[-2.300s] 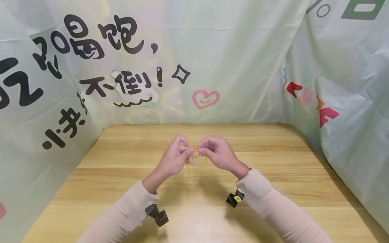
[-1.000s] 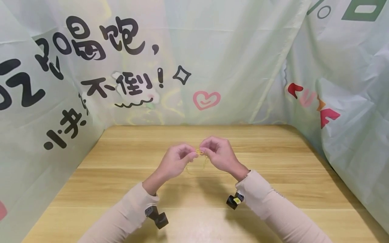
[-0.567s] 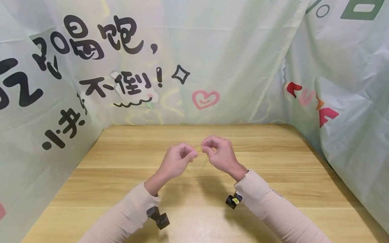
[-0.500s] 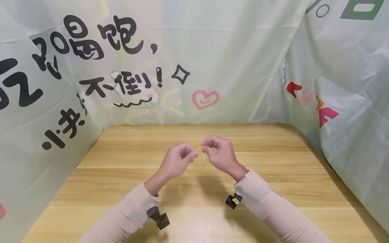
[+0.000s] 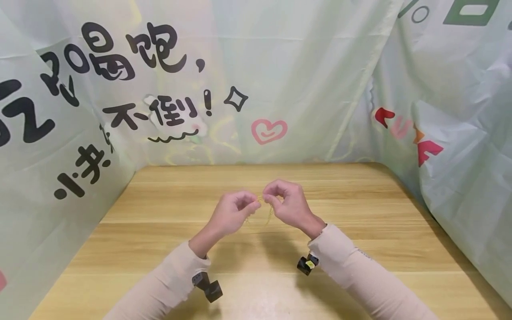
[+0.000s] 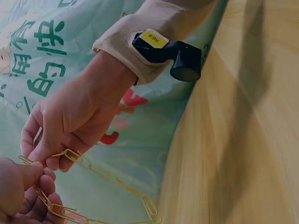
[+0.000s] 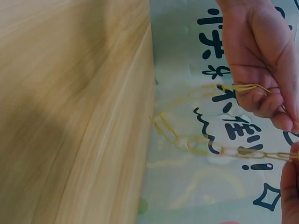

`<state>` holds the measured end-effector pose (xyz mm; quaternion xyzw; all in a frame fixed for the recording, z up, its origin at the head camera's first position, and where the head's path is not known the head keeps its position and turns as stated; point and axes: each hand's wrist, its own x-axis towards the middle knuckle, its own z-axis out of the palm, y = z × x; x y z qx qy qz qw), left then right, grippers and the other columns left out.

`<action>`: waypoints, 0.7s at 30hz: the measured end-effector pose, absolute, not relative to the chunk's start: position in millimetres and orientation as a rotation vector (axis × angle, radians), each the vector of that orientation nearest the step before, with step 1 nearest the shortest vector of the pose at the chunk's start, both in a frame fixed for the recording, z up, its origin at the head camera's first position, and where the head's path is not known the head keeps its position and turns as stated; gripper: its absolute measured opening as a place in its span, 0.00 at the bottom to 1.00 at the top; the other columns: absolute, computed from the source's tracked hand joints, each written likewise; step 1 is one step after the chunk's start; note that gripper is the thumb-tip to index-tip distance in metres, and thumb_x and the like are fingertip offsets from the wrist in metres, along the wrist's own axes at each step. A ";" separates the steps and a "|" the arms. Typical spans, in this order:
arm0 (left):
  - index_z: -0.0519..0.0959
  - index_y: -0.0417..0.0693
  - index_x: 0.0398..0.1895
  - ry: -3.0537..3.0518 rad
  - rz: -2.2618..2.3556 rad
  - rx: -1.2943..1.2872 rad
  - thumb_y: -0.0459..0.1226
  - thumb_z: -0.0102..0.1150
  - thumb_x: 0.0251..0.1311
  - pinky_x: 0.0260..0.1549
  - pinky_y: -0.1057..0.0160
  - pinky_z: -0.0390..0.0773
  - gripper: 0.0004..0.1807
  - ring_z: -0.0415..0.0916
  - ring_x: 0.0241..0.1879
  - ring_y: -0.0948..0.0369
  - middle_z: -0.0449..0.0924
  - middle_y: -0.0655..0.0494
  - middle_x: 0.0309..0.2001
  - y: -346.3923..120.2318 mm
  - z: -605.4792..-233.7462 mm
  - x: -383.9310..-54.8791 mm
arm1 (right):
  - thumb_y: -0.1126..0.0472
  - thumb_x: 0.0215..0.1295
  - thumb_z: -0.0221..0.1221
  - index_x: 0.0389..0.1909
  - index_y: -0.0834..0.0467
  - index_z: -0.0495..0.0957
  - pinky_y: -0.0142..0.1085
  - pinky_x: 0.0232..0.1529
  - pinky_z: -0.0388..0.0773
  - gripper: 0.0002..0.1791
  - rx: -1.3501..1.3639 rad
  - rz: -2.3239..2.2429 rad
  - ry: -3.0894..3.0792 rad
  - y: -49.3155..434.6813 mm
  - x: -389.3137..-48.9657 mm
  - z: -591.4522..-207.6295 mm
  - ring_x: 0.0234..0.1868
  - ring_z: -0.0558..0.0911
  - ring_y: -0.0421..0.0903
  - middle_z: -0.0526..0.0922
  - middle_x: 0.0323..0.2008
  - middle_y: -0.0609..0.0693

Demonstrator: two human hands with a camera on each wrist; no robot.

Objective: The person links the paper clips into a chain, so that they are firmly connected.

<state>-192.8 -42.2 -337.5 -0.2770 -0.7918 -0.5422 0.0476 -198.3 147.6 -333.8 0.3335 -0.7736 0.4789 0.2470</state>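
A chain of yellow paper clips [image 6: 150, 208] hangs in a loop below both hands. My left hand [image 5: 233, 212] pinches one part of it between thumb and fingers. Opposite, my right hand [image 5: 291, 203] pinches another part, its fingertips close to the left ones. In the head view a short strand [image 5: 270, 215] dangles under the right fingers. The right wrist view shows the linked clips [image 7: 166, 128] running from one hand to the other. Fingertips cover the clips that are being held, and I cannot tell whether those two are hooked together.
Both hands are above a light wooden table [image 5: 260, 284]. Printed cloth [image 5: 312, 89] hangs behind it and along both sides. Small black cameras are strapped at the left wrist [image 5: 208, 286] and right wrist [image 5: 308, 265].
The left fingers, earlier raised and spread, came down into a pinch. The hands drew slightly apart with clips showing between them; now the fingertips are closer together, covering more of those clips.
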 end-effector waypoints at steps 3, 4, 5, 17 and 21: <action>0.81 0.37 0.37 -2.410 -1.656 -0.844 0.34 0.61 0.64 0.22 0.66 0.75 0.06 0.75 0.25 0.58 0.80 0.51 0.28 -41.3 -339.5 -192.8 | 0.79 0.55 0.62 0.28 0.62 0.79 0.39 0.36 0.81 0.09 0.898 1.283 -2.096 146.7 -198.5 -335.1 0.26 0.81 0.41 0.83 0.24 0.48; 0.80 0.37 0.38 -2.404 -1.660 -0.844 0.33 0.61 0.64 0.23 0.66 0.76 0.06 0.76 0.25 0.58 0.80 0.51 0.28 -41.2 -340.2 -192.8 | 0.79 0.55 0.62 0.28 0.62 0.79 0.39 0.36 0.81 0.09 0.894 1.278 -2.097 146.8 -198.6 -335.5 0.26 0.81 0.41 0.83 0.24 0.48; 0.80 0.37 0.38 -2.398 -1.667 -0.843 0.33 0.61 0.63 0.25 0.66 0.77 0.06 0.76 0.26 0.57 0.80 0.50 0.29 -41.2 -340.7 -192.7 | 0.79 0.55 0.62 0.28 0.62 0.79 0.39 0.35 0.81 0.09 0.894 1.276 -2.095 146.9 -198.4 -335.6 0.26 0.81 0.41 0.83 0.24 0.48; 0.78 0.38 0.39 -2.349 -1.640 -0.880 0.32 0.60 0.64 0.33 0.62 0.80 0.05 0.77 0.29 0.60 0.80 0.52 0.31 -42.2 -340.4 -191.4 | 0.78 0.56 0.62 0.29 0.61 0.79 0.36 0.31 0.81 0.09 0.924 1.207 -2.087 153.7 -199.6 -336.4 0.25 0.80 0.42 0.82 0.24 0.50; 0.78 0.38 0.37 -2.331 -1.606 -0.907 0.31 0.60 0.64 0.31 0.63 0.80 0.04 0.78 0.28 0.57 0.80 0.53 0.30 -41.3 -340.2 -190.8 | 0.78 0.56 0.63 0.30 0.61 0.79 0.35 0.30 0.80 0.08 0.947 1.149 -2.078 153.9 -200.5 -337.5 0.26 0.80 0.41 0.82 0.24 0.50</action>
